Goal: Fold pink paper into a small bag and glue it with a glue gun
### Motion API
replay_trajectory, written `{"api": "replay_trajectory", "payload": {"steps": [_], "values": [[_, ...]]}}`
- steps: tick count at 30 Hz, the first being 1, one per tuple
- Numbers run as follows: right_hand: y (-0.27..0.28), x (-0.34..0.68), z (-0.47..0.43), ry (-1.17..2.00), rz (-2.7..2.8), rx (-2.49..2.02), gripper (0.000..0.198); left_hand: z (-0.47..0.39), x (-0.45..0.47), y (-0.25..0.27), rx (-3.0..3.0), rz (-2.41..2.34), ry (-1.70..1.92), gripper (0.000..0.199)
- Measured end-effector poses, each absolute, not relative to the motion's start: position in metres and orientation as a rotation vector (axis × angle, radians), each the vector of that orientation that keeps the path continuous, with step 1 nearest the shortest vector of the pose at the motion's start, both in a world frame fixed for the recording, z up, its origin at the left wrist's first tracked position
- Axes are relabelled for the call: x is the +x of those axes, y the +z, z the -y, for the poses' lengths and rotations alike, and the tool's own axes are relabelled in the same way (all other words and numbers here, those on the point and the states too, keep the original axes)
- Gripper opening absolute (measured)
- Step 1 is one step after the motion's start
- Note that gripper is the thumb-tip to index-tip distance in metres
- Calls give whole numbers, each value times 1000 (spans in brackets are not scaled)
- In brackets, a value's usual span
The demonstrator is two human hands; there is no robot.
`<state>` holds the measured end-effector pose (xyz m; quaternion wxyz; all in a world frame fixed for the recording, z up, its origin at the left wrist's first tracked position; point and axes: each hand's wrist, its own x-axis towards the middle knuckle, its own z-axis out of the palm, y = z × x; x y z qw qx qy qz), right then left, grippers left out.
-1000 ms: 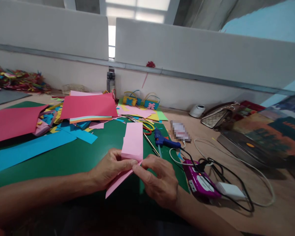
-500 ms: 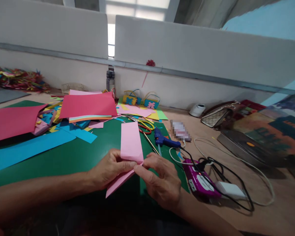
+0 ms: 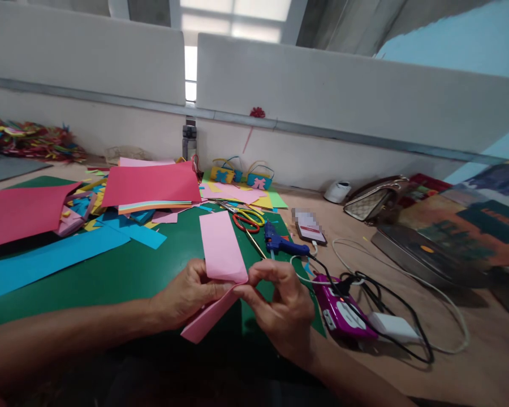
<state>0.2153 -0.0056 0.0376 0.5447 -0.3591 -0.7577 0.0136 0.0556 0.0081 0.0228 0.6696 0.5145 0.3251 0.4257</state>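
Note:
A folded piece of pink paper point(image 3: 223, 246) is held above the green table top point(image 3: 176, 240), one panel standing up and another slanting down toward me. My left hand point(image 3: 190, 297) is closed on it from the left, thumb lying along the fold. At the fold's right end, my right hand point(image 3: 280, 308) pinches the paper between thumb and index finger. Just beyond lie scissors with red and yellow handles point(image 3: 246, 221) and a blue glue gun point(image 3: 282, 243). Part of the paper is hidden behind my left fingers.
Red sheets point(image 3: 152, 183) and blue strips point(image 3: 63, 257) lie left among scraps. Small paper bags point(image 3: 258, 180) stand at the back. A phone point(image 3: 309, 226), a purple power strip point(image 3: 343, 311) with cables, a white adapter point(image 3: 394, 327) and a handbag point(image 3: 371, 200) are on the right.
The upright pink panel has tilted a little to the left and the lower flap shows more of its face. My right fingers have shifted slightly along the fold, with a rounder pinch.

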Motion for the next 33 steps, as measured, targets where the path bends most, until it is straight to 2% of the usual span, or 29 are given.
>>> {"api": "replay_trajectory", "payload": {"steps": [6,21,25,33], "values": [[38,214,0,335,1727,-834,22,-8,56,22,1101,-703,944,30],[48,215,-4,697,1669,-885,13,-11,55,18,1240,-756,995,30],[47,216,-7,673,1685,-902,13,-11,54,18,1254,-753,997,29],[47,218,-7,399,1761,-961,10,-10,54,18,1194,-708,917,30]]}}
